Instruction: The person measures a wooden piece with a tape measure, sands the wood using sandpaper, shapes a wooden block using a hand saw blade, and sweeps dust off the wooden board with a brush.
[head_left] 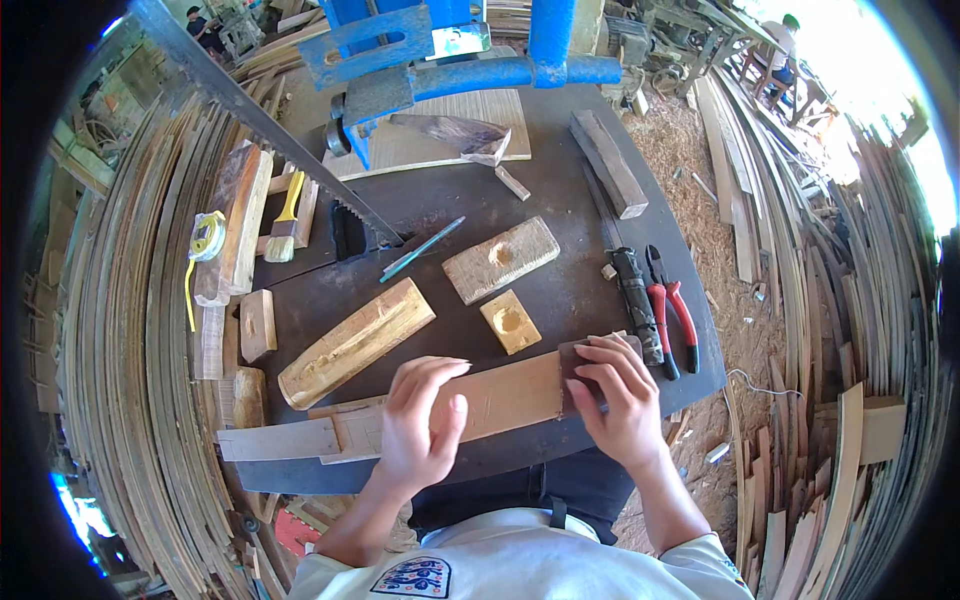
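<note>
Across the dark desk (580,310), our head view shows a flat board (510,395) along the near edge, well apart from the saw blade (270,140). Our left hand (422,415) is spread over the board; our right hand (622,395) curves over a dark block (568,358) at its right end, grip unclear. We judge the square block (510,320) already hollowed; what remains, we cannot tell.

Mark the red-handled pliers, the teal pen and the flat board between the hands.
Red-handled pliers (682,314): head view, right handle.
Teal pen (422,250): head view, middle of barrel.
Flat board (510,396): head view, upper face.
</note>
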